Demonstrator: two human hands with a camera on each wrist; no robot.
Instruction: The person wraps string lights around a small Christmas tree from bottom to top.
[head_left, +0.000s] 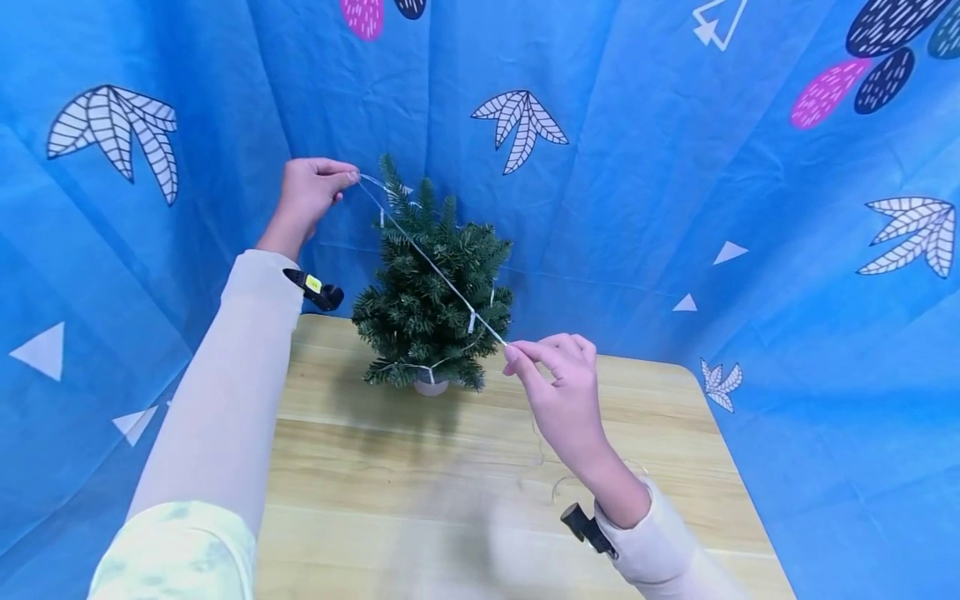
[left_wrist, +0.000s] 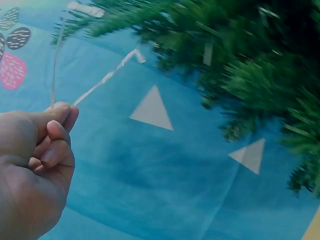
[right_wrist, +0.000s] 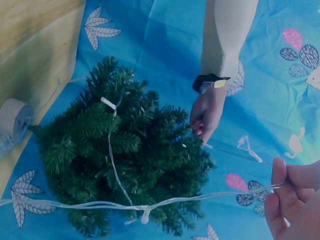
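A small green artificial Christmas tree (head_left: 416, 312) stands upright on a pale round base (head_left: 431, 388). My left hand (head_left: 311, 196) is raised at the upper left of the treetop, pinching a clear string-light wire (head_left: 435, 265) between thumb and fingertips. From there the wire runs taut down across the front of the tree to my right hand (head_left: 562, 392), which pinches it by the tree's lower right. Small clear bulbs hang along it, one bulb (right_wrist: 145, 215) showing in the right wrist view. Another strand (head_left: 420, 365) loops around the lower branches. Foliage hides the wire behind the tree.
The tree stands near the back of a light wooden table (head_left: 337, 467). Loose thin wire (head_left: 540, 450) trails over the tabletop below my right arm. A blue patterned curtain (head_left: 615, 208) surrounds the table at the back and sides.
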